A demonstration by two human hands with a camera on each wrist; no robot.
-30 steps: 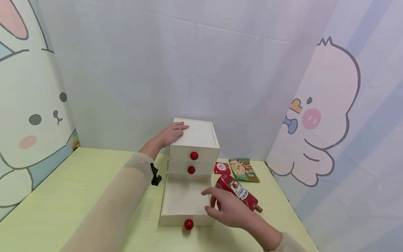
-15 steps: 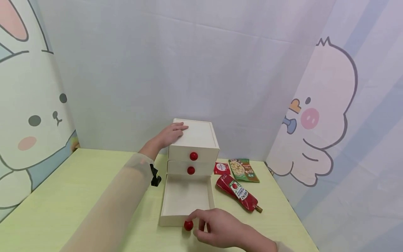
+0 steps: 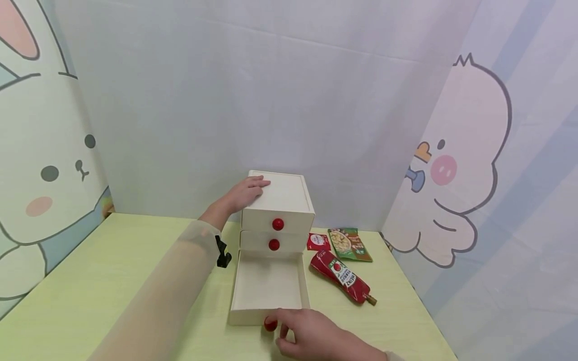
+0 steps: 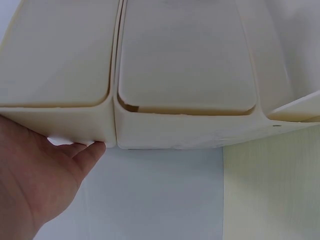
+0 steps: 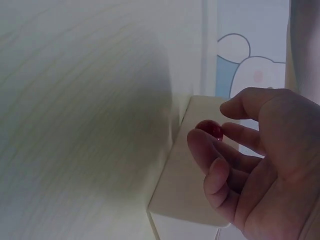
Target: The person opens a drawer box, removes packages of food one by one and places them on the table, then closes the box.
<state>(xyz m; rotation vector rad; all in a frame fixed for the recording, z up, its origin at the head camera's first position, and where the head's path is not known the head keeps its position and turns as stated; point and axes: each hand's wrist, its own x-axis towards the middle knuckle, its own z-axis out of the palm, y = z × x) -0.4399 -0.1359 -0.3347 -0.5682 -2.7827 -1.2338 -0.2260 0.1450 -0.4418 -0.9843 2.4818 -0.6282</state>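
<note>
A white three-drawer cabinet with red round knobs stands on the table. Its bottom drawer is pulled out and holds nothing visible; the upper two look shut. My left hand rests on the left edge of the cabinet top, fingers lying over the surface. In the left wrist view those fingers touch the cabinet's outer panel. My right hand is at the bottom drawer's red knob. Its fingers are loosely bent; fingertips meet or nearly meet the knob, while the thumb stays apart from it.
Right of the cabinet lie a red Heinz ketchup pouch with a brown cap, a small red packet and a green-brown food packet. A pale curtain with cartoon animals encloses the yellow-green table.
My right hand has moved left and down from above the drawer's right side to its knob. The left hand, the drawer and the packets have stayed in place.
</note>
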